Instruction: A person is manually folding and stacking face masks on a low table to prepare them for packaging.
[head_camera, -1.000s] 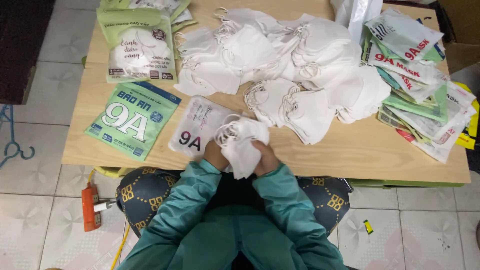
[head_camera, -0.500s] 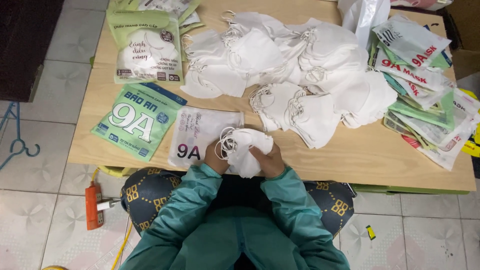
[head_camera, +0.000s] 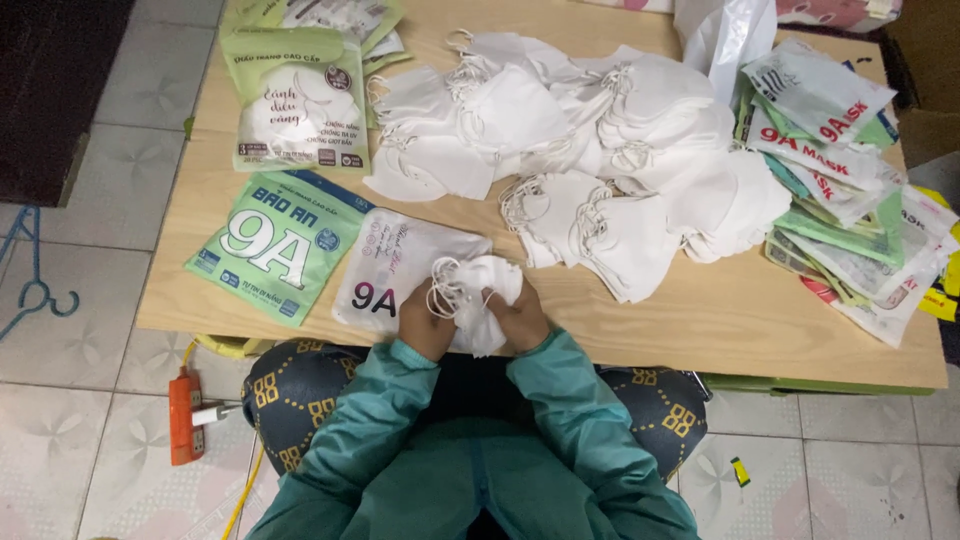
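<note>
Both of my hands grip a small bunch of white face masks (head_camera: 478, 296) at the near edge of the wooden table (head_camera: 700, 320). My left hand (head_camera: 425, 322) holds the bunch's left side, where the ear loops stick out. My right hand (head_camera: 522, 320) holds its right side. Under the bunch lies a clear flat pouch (head_camera: 395, 275) with a white print. Teal sleeves cover both arms.
A large heap of loose white masks (head_camera: 590, 150) fills the table's middle. Green printed pouches (head_camera: 270, 245) lie at the left, a filled green pack (head_camera: 295, 100) behind them. A stack of flat pouches (head_camera: 850, 190) sits at the right. An orange power strip (head_camera: 186, 415) lies on the tiled floor.
The hands have pulled the mask bunch slightly closer to the table's near edge and squeezed it tighter. The view has shifted a little.
</note>
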